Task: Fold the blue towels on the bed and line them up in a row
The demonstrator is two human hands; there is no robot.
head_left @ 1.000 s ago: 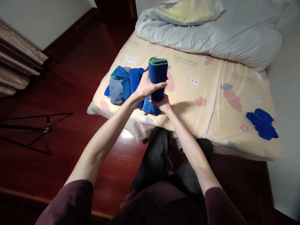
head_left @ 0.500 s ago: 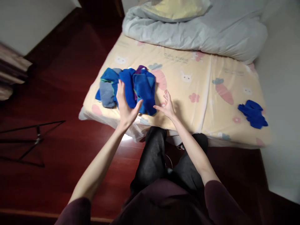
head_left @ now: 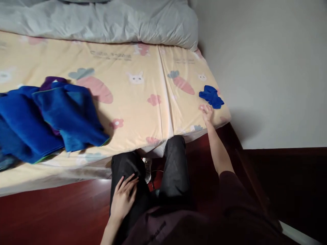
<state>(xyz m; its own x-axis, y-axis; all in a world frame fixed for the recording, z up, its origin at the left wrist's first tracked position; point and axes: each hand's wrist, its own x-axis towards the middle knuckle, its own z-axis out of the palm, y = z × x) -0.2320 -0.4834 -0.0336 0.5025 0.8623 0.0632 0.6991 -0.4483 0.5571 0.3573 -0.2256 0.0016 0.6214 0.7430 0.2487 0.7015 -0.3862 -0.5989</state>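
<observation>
My left hand [head_left: 124, 195] rests on my left thigh with its fingers spread and nothing in it. My right hand [head_left: 207, 113] is at the right end of the bed, just below a small crumpled blue cloth [head_left: 211, 96]; its fingers are slightly curled and apart, and it holds nothing. Several folded cloths lie overlapping on the left part of the bed: a blue one [head_left: 73, 115] on top at the right, another blue one [head_left: 28, 122] beside it, and a purple one [head_left: 52, 81] showing from beneath.
The bed [head_left: 130, 92] has a yellow sheet with carrots and rabbits. A grey quilt [head_left: 114, 22] lies bunched along its far side. A pale wall [head_left: 260, 75] stands to the right. My legs are against the near edge, above a dark red floor [head_left: 63, 211].
The view has swung right. My left hand has left the folded cloths and dropped to my thigh. My right hand has moved right, to beside the small blue cloth.
</observation>
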